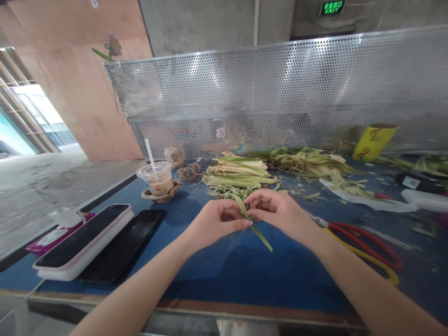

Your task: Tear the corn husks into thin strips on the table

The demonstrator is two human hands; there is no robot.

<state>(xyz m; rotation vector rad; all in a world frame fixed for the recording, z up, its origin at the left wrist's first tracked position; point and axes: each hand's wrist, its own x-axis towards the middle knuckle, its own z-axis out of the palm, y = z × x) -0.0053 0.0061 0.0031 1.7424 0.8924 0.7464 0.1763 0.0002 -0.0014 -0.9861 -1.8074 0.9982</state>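
A green leaf strip (262, 240) is held low over the blue tabletop (210, 280), approx. ctr., slanted w/ its lower end toward the near edge. It's pinched by the fingers of both the L hand (226, 217) & the R hand (276, 207), brought close together. Just beyond, stacked pale-green leaves (240, 173) are laid, w/ coiled twine (189, 172) to the L. Red/yellow-handled scissors (371, 245) are set near the R forearm; a drink cup (157, 179) & black phone (121, 249) are placed on the L side.
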